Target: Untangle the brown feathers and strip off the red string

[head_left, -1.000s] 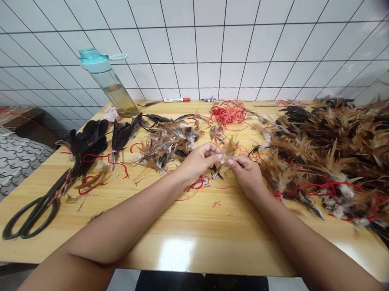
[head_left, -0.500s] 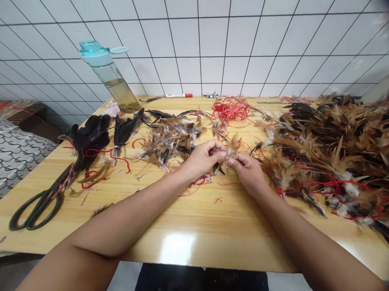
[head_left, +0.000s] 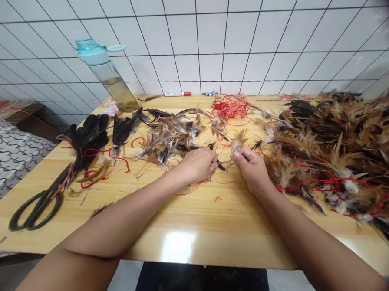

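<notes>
My right hand (head_left: 252,166) is closed, thumb against fingers, on the base of a small brown feather bunch (head_left: 239,140) whose tips fan upward. To its left, my left hand (head_left: 200,164) is curled shut just above the table, its fingertips mostly turned away. Whatever it may hold is hidden. A dark feather (head_left: 220,165) shows beside its knuckles. Behind that hand lies a loose pile of brown and black feathers (head_left: 171,136). Thin red strands lie around both hands.
A large heap of tied feather bunches (head_left: 347,142) covers the table's right side. Red string (head_left: 230,107) lies tangled at the back, near a marker (head_left: 177,94). On the left are scissors (head_left: 38,210), black feathers (head_left: 89,133) and a water bottle (head_left: 113,80) by the tiled wall.
My hands were together at the feather bunch. My left hand has drawn away to the left and slightly down, while my right hand keeps the bunch, now more in view.
</notes>
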A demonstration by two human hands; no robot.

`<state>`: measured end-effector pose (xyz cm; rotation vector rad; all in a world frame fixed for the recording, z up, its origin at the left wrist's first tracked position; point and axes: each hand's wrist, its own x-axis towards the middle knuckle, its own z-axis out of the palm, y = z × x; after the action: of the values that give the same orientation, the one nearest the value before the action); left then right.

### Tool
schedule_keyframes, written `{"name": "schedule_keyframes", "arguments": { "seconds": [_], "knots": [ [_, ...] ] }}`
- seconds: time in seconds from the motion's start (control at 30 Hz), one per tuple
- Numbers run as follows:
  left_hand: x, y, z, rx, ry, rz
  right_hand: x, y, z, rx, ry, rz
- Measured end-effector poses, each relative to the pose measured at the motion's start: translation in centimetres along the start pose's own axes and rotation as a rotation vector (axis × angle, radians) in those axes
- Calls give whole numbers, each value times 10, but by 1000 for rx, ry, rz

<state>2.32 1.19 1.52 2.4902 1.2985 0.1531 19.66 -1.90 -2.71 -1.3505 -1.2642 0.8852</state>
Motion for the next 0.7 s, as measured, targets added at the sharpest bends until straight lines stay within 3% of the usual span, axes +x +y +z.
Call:
{"name": "schedule_keyframes", "arguments": {
  "seconds": [0.23,0.4,0.7],
  "knots": [
    [8,-9,-4,-583,191,-39,2,3,0,-28,-11,-18],
    [10,-1,2,-1048,160,-60,3,6,2,-54,-32,-27],
    [11,1,14,-964,176,9,3,7,2,-91,-139,-50]
  ]
}}
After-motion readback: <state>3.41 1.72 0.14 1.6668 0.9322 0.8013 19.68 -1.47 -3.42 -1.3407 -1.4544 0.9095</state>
